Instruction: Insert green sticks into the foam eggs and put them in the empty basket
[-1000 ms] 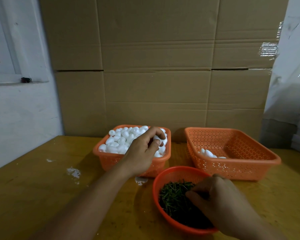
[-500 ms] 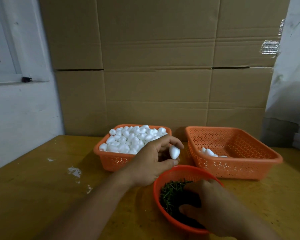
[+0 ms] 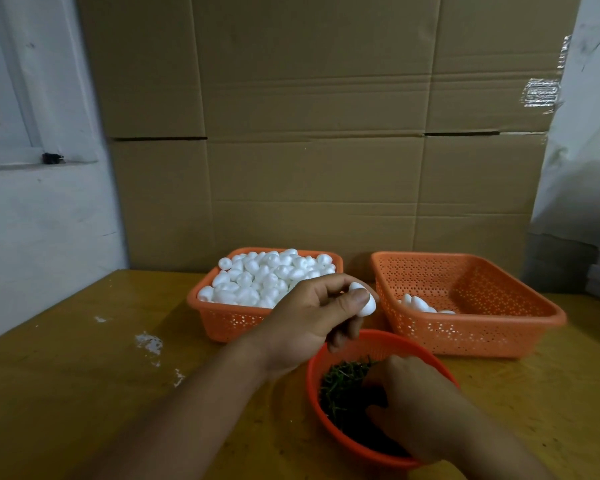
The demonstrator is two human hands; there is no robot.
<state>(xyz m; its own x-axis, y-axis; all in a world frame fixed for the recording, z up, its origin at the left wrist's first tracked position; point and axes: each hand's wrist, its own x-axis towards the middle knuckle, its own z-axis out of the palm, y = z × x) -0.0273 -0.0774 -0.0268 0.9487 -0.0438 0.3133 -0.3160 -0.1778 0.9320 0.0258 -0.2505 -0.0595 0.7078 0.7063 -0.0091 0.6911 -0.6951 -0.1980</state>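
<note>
While your left hand (image 3: pixel 312 317) held one foam egg (image 3: pixel 365 301) pinched between thumb and fingertips, above the far rim of the round red strainer bowl (image 3: pixel 329 420), your right hand (image 3: pixel 420 410) was down inside that bowl among the green sticks (image 3: pixel 343 379). Right fingers were curled into the pile; I couldn't tell whether a stick was actually caught, since the fingertips were hidden.

Step in hand, as I read it: stick pickup for this egg. Egg was ready, stick wasn't out yet.

Layout at that moment:
- Supply basket (image 3: pixel 222 323), far left, was heaped with bare foam eggs (image 3: pixel 271 275).
- Receiving basket (image 3: pixel 482 330), far right, held only a few white eggs (image 3: pixel 418 303) at its near-left corner. Sticks on them were too small to confirm.
- Bowl sat nearest you, just in front of the gap between the two baskets.
- All on the yellow-brown table (image 3: pixel 66 375), cardboard boxes (image 3: pixel 309 133) behind.

Next move, my judgement: you needed to single out one stick, lift it clear of the tangle, and bring its end to the egg. Foam is soft, so push straight along the stick and keep the left pinch light, or you'd dent the egg. Then drop it far right. Task looked barely started, given how full the supply was.
</note>
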